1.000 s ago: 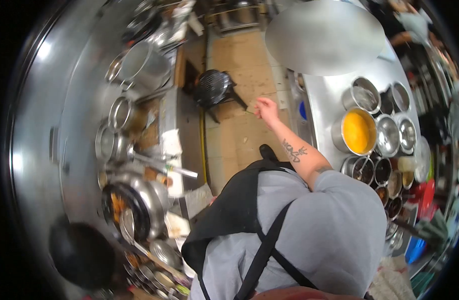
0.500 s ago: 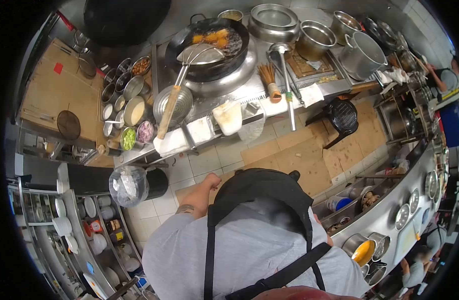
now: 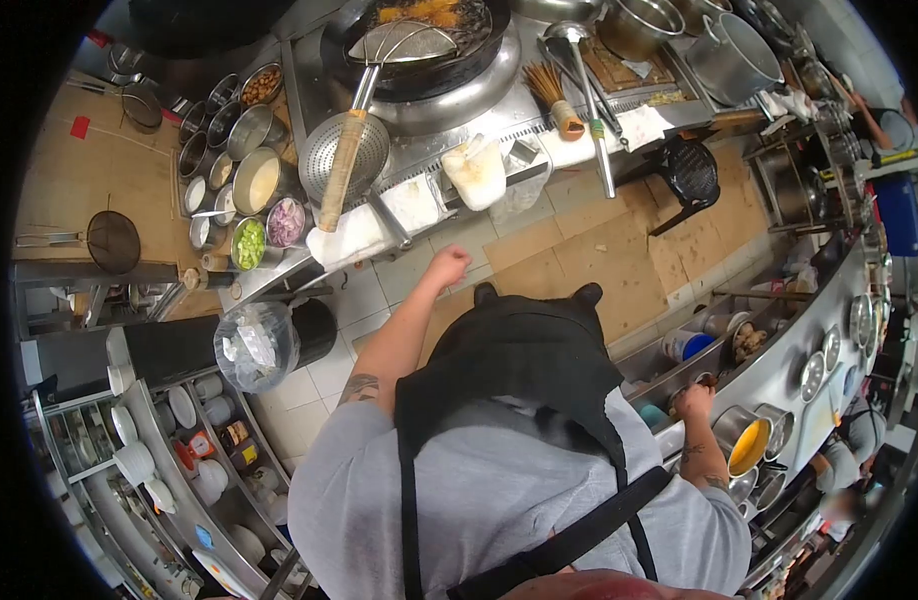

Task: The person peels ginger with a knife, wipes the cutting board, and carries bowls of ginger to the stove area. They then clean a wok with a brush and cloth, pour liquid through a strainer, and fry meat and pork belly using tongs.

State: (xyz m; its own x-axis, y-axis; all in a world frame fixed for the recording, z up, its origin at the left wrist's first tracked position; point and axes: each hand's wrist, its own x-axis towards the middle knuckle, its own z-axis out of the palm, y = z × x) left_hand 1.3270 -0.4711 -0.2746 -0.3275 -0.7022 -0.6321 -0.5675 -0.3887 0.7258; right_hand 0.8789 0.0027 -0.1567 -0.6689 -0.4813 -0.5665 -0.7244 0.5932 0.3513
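Restaurant kitchen: left hand [image 3: 447, 266] clenched, empty, near the wok [image 3: 434, 40] counter [image 3: 499, 170]; right hand [image 3: 693, 402] grasps the opposite counter's rim [image 3: 779, 375]. Frying oil could splatter.

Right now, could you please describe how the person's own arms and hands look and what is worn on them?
Both arms are bare below short grey T-shirt sleeves. Dark tattoos mark the left upper arm and right forearm. The left hand and right hand are bare, with no gloves. Black apron straps cross the shoulders.
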